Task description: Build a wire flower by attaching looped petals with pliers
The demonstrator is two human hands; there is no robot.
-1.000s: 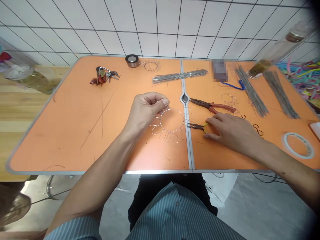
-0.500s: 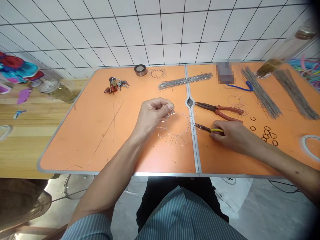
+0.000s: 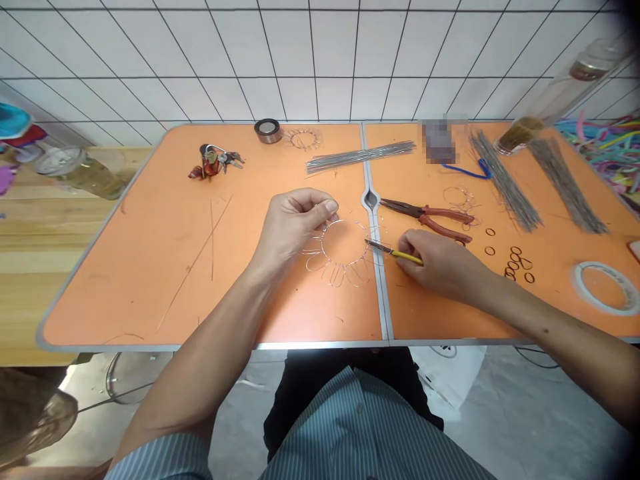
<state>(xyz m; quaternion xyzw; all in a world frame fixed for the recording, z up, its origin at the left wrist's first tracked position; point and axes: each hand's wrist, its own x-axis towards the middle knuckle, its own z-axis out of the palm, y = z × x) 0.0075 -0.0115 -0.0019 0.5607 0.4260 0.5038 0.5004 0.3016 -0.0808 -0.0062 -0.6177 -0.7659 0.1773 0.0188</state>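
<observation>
Pinching, with my left hand [image 3: 301, 220], thumb against fingers: one thin silver wire ring edged with petal-like loops [image 3: 345, 265], taken at its far left rim. Ring's place: left half of the orange tabletop [image 3: 300, 317], just left of the grey metal seam [image 3: 382, 293].

Gripping, with my right hand [image 3: 440, 263], fingers folded about the handles: one small yellow-handled pair of dark metal pliers [image 3: 395, 253]. Long axis: running left and slightly far from my fist, across the seam.

Relation: ring lies left of my right hand; plier tips stand at its right side, among the loops. Contact of tips with wire: cannot tell. Nearer hand: left, touching the ring; right hand is apart, the pliers spanning the gap.

Edges and room: near side of the ring, a stretch of tabletop with small dark scraps, down to the metal-trimmed near edge [image 3: 325, 345]. Just far of my right hand: one larger red-handled pair of dark metal pliers [image 3: 424, 211]. Far: one bundle of straight silver wires [image 3: 360, 157], lying across the seam.
</observation>
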